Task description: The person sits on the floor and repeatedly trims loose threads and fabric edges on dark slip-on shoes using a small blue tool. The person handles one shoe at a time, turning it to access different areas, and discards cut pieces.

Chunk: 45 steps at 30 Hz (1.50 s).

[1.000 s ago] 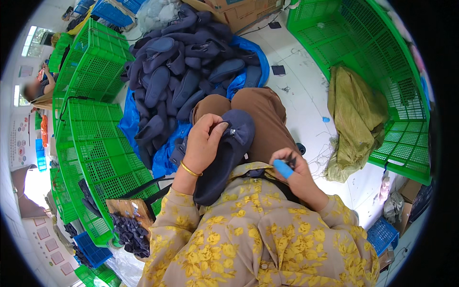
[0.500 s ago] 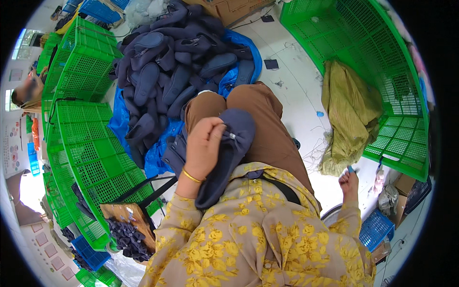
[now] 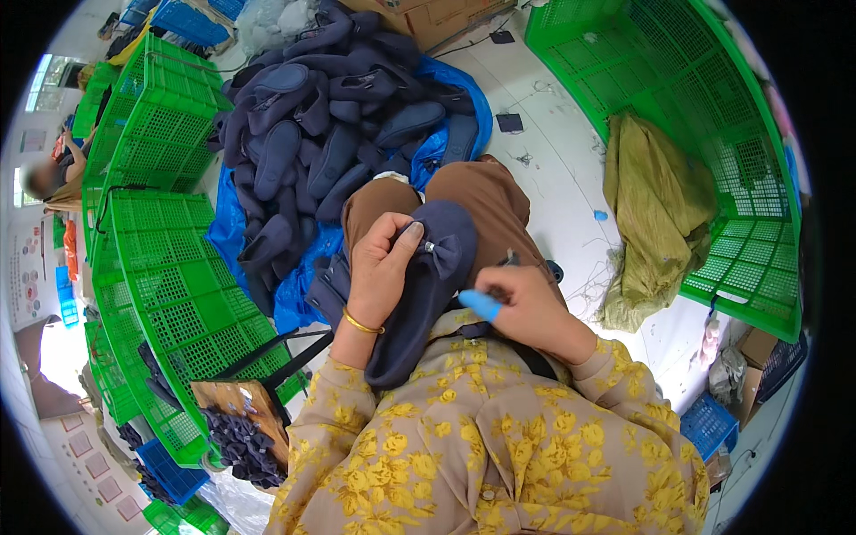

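A navy slipper (image 3: 412, 316) lies over my lap with its toe pointing away from me. My left hand (image 3: 376, 272) pinches it near the toe, thumb beside a small bow (image 3: 443, 254) with a shiny band. Just right of the slipper, my right hand (image 3: 533, 312) is closed, a blue cover on its thumb. A bit of something dark shows at its fingers, too hidden to name. Another navy slipper (image 3: 328, 290) shows partly under my left hand.
Ahead, a heap of navy slippers (image 3: 334, 107) lies on a blue sheet (image 3: 227, 218). Green crates (image 3: 165, 294) line the left; a large green crate (image 3: 749, 254) and an olive sack (image 3: 655, 214) stand right. Dark bows (image 3: 236, 446) sit by a wooden board (image 3: 236, 401). Another person (image 3: 67, 174) is far left.
My right hand has come in from the far right to beside the slipper on my lap. My left hand keeps its hold, with the slipper almost where it was.
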Motion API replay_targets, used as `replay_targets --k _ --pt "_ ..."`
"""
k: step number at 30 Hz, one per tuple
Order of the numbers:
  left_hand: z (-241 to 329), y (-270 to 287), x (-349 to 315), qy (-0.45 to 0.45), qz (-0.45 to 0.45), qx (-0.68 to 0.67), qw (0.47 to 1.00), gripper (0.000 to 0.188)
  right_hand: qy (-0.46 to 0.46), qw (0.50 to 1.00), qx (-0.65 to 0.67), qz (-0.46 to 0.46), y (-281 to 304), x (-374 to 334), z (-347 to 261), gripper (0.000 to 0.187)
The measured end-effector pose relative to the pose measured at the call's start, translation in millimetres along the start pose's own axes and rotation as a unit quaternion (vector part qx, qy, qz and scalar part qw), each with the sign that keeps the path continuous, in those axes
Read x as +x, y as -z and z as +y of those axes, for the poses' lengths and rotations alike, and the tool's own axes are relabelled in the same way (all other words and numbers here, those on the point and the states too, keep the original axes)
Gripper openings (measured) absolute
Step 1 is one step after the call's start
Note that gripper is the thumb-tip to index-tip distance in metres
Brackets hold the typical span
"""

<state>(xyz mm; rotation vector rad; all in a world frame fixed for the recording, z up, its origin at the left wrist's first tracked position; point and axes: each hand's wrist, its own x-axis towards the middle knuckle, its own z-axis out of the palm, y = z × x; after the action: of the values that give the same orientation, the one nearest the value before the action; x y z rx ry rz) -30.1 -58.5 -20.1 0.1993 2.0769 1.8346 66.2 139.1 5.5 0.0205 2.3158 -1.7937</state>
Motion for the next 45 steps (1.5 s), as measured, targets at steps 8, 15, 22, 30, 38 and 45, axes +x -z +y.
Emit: replay_targets --k 8,15,22,30,38,45 --pt "-23 -25 3 -0.047 0.050 0.038 0.997 0.015 0.038 0.781 0.619 0.079 -13 48 4 0.038" --pt "-22 -29 -1 -0.053 0.128 0.059 0.989 0.013 -0.060 0.785 0.610 0.086 -17 39 10 0.038" --pt "-20 -27 -2 -0.045 0.101 0.052 0.993 0.011 -0.042 0.759 0.643 0.093 -9 25 11 0.039" --pt "-4 -18 -5 -0.130 0.121 0.193 0.965 0.009 -0.094 0.959 -0.045 0.262 41 14 36 0.011" --pt "24 -23 -8 -0.265 0.024 0.339 0.902 0.014 -0.108 0.970 -0.112 0.185 41 -7 28 0.014" --pt "13 -17 -11 -0.062 0.031 0.158 0.985 0.010 -0.021 0.999 0.029 0.031 10 11 1 0.025"
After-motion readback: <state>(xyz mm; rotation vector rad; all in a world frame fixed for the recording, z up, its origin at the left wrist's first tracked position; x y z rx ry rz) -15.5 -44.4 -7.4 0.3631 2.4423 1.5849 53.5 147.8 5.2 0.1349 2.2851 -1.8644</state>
